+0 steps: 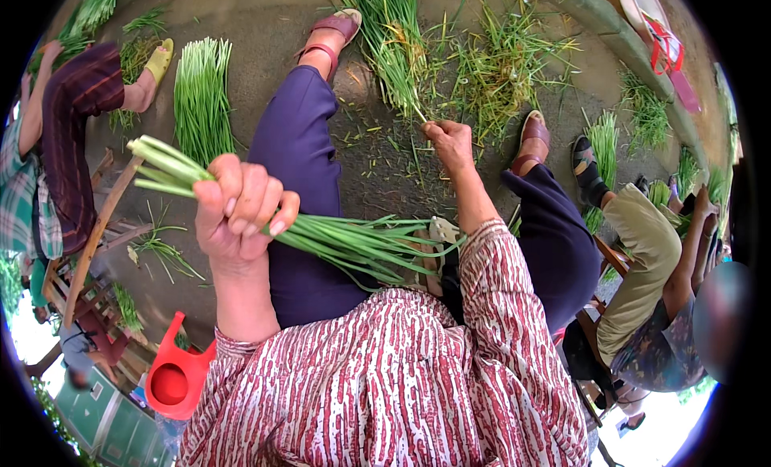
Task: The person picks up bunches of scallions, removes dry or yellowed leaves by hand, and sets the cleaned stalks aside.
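Note:
My left hand (pixel 244 205) is closed around a bunch of green garlic chives (pixel 361 241), pale stem ends to the left and leaves hanging over my lap. Further forward, my right hand (pixel 450 143) pinches the pale end of a stem at the near tip of a loose pile of chives (pixel 391 45) on the ground. A heap of yellowed leaves and trimmings (pixel 500 75) lies right of that pile. On the left, a neat stack of chives (pixel 203 96) rests on the ground with its white ends pointing away from me.
My sandalled feet flank the piles. A person in striped trousers (pixel 78 117) sits at the left, near a wooden chair (pixel 99 238). A red plastic chair (pixel 184 370) stands at lower left. Another person in khaki trousers (pixel 644 256) sits at right. A concrete kerb (pixel 626 42) and a sandal (pixel 647 12) are at upper right.

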The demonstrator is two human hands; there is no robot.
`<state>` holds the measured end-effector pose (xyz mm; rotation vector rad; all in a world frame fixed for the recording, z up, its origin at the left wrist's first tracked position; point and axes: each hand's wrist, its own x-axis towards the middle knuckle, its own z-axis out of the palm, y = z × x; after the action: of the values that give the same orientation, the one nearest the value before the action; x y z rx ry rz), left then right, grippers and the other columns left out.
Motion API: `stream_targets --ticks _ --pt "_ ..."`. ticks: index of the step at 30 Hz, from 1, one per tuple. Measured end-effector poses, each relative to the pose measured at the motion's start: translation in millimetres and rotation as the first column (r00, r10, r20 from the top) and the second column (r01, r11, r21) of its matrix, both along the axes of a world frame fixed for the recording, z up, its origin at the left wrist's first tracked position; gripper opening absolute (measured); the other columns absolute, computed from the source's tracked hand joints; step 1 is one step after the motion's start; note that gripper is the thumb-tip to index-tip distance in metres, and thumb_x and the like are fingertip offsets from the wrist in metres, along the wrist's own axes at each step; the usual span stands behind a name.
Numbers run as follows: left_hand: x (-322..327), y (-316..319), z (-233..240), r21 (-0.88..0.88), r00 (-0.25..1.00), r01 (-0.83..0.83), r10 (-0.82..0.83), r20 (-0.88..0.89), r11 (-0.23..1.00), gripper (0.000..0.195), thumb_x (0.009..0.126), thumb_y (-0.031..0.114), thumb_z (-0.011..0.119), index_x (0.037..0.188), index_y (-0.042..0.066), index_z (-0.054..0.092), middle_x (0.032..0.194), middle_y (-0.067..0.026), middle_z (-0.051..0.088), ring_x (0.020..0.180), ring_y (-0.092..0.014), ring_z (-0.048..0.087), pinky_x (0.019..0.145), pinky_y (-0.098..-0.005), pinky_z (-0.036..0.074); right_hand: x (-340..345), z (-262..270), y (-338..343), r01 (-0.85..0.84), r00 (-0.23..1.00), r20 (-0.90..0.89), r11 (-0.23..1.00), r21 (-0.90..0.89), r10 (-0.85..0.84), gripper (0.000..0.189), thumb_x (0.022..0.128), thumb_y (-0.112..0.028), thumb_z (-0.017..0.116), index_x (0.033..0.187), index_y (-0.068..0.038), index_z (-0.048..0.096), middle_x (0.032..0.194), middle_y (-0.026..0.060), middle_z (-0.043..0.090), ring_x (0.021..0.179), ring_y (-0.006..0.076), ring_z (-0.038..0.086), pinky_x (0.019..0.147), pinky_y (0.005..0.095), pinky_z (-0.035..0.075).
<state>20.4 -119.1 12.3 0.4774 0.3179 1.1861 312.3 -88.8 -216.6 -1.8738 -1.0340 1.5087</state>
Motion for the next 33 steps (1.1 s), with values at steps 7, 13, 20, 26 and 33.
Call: stream_targets --ticks 7,13,20,26,33 --pt "-5 6 -21 -0.120 1.000 -0.013 0.010 -0.026 0.993 0.029 0.095 0.028 0.055 0.077 0.005 0.053 0.066 -0.0018 0.049 0.052 -0.008 0.041 0.058 -0.0270 0.039 -5 106 -24 0.157 0.955 -0.286 0.955 0.251 -0.082 0.020 0.084 -0.012 0.065 0.095 0.003 0.069 0.083 0.0045 0.068 0.074 0.0078 0.057 0.067 0.0208 0.042" --pt "26 0 -32 -0.319 0.959 -0.071 -0.023 -0.281 0.945 0.034 0.088 0.025 0.064 0.107 -0.004 0.061 0.066 -0.0007 0.053 0.050 -0.005 0.038 0.055 -0.0245 0.039 -9 173 -64 0.126 0.973 -0.228 0.896 0.427 -0.028 0.014 0.085 -0.007 0.064 0.092 0.004 0.069 0.089 0.0029 0.065 0.079 0.0071 0.054 0.068 0.0205 0.043" --pt "58 2 -36 -0.336 0.951 -0.071 -0.038 -0.307 0.939 0.025 0.084 0.015 0.068 0.099 -0.004 0.063 0.067 -0.0024 0.056 0.046 -0.005 0.042 0.047 -0.0230 0.040 -23 208 -95 0.078 0.955 -0.278 0.816 0.573 0.104 0.009 0.084 0.001 0.062 0.088 0.008 0.066 0.098 0.0111 0.063 0.089 0.0151 0.060 0.078 0.0252 0.049" --pt "57 1 -34 -0.337 0.973 -0.056 -0.025 -0.231 0.940 0.025 0.079 0.011 0.070 0.097 -0.005 0.062 0.065 -0.0044 0.055 0.044 -0.007 0.042 0.047 -0.0245 0.041 -30 210 -104 0.016 0.971 -0.196 0.779 0.627 0.138 0.007 0.082 0.005 0.060 0.084 0.008 0.065 0.095 0.0124 0.064 0.088 0.0156 0.061 0.079 0.0256 0.049" --pt "53 -7 -30 -0.215 0.973 -0.098 0.048 -0.228 0.972 0.017 0.080 0.009 0.067 0.092 0.001 0.060 0.064 0.0018 0.049 0.047 -0.006 0.041 0.050 -0.0255 0.040 -38 205 -109 0.024 0.962 -0.225 0.772 0.635 0.156 0.007 0.081 0.003 0.064 0.086 0.007 0.066 0.094 0.0123 0.064 0.086 0.0153 0.061 0.078 0.0258 0.049"
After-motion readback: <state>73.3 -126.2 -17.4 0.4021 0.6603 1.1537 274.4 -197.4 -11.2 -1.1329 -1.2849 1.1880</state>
